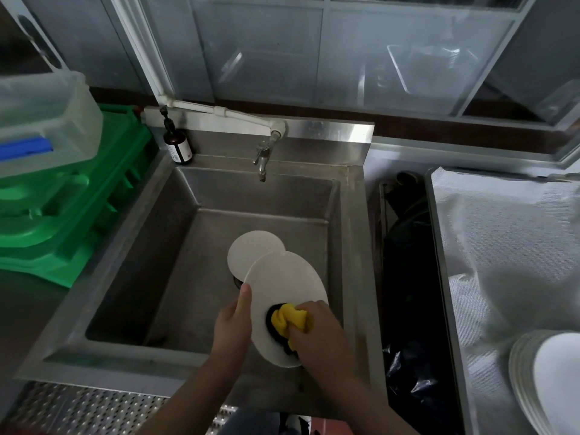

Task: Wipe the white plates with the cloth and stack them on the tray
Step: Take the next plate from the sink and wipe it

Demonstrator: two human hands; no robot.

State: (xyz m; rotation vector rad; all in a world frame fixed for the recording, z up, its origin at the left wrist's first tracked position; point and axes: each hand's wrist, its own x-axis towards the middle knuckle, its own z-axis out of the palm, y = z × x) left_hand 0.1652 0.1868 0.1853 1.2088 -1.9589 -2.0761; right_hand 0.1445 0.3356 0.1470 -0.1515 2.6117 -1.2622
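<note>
Over the steel sink basin: left hand gripping round white plate by its rim, right hand clutching bunched yellow cloth against it.

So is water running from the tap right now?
No, the tap above the sink shows no stream, and the steel basin floor under its spout looks undisturbed.

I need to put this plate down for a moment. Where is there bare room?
Sink floor left of the plate lying there, and the white sheet above the plate stack. Left side is crowded with green trays.
</note>
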